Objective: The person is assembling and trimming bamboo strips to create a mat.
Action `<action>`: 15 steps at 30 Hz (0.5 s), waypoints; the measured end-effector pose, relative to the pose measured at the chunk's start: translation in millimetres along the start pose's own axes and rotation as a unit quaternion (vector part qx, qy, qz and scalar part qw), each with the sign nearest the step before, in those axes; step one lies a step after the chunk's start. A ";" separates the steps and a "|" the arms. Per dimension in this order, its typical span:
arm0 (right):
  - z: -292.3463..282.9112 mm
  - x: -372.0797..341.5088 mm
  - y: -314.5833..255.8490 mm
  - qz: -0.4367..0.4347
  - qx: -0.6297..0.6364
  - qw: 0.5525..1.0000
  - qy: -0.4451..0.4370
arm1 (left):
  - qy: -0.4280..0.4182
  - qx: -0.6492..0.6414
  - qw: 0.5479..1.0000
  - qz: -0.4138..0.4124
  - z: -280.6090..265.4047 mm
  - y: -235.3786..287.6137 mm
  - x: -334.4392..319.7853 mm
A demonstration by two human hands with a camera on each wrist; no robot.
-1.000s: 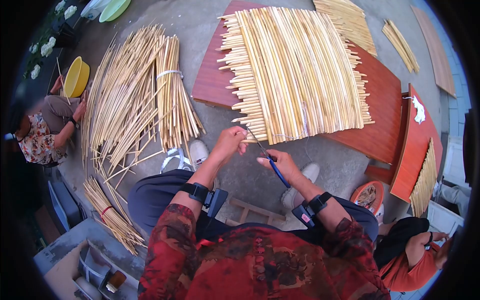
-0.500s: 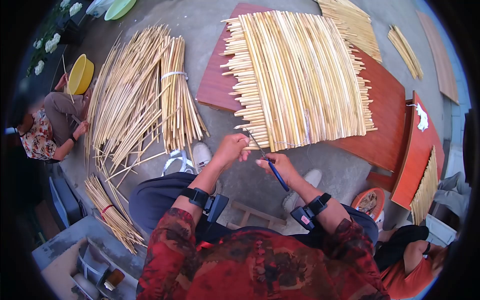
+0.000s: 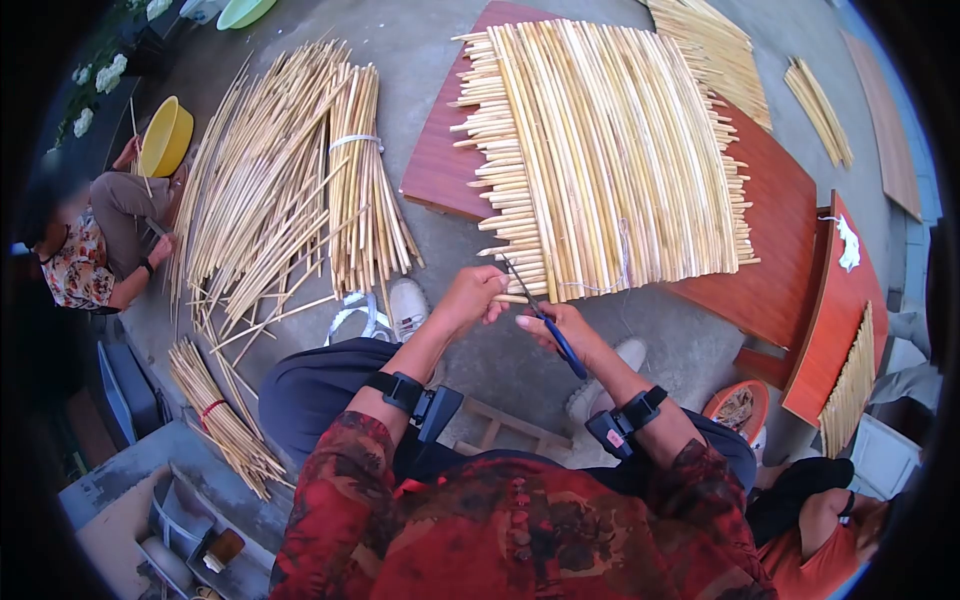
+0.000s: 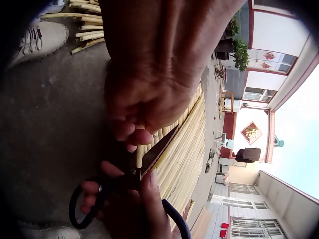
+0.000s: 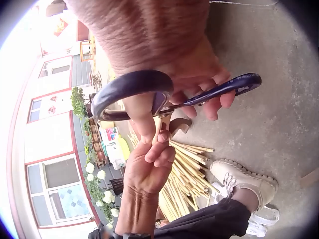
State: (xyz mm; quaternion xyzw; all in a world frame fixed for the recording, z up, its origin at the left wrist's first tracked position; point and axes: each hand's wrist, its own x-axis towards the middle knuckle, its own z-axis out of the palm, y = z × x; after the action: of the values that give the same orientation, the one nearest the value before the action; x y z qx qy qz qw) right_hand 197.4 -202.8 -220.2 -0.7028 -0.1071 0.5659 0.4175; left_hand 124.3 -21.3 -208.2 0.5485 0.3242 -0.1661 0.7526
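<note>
A mat of pale straight stalks (image 3: 620,150), tied together with thread, lies on a red-brown table. At its near left corner my left hand (image 3: 472,297) pinches the end of one stalk (image 4: 139,155) between thumb and fingers. My right hand (image 3: 568,332) holds dark-blue-handled scissors (image 5: 132,87), with thumb and fingers through the loops. In the left wrist view the scissors' blades (image 4: 160,145) are parted right beside the pinched stalk, close to the left fingertips. White thread (image 3: 625,255) trails over the mat's near edge.
Loose stalks (image 3: 265,170) and a tied bundle (image 3: 355,180) lie on the ground at left, with a smaller bundle (image 3: 225,415) nearer. A seated person (image 3: 90,240) works beside a yellow basin (image 3: 166,138). Another person sits at lower right near an orange bucket (image 3: 738,405).
Both hands keep their places at the mat's corner, with the scissors at the stalk. The mat and surroundings have shifted slightly right in view as the head moved.
</note>
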 end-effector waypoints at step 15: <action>-7.4 -8.4 9.1 -0.065 -0.089 0.993 0.051 | -0.009 0.019 1.000 -0.021 3.1 -11.9 3.3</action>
State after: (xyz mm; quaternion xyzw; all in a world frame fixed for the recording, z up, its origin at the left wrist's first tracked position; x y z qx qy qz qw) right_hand 198.3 -217.2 -220.6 -0.7570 -0.1812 0.4889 0.3939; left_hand 120.5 -27.9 -218.4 0.5545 0.3259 -0.1932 0.7409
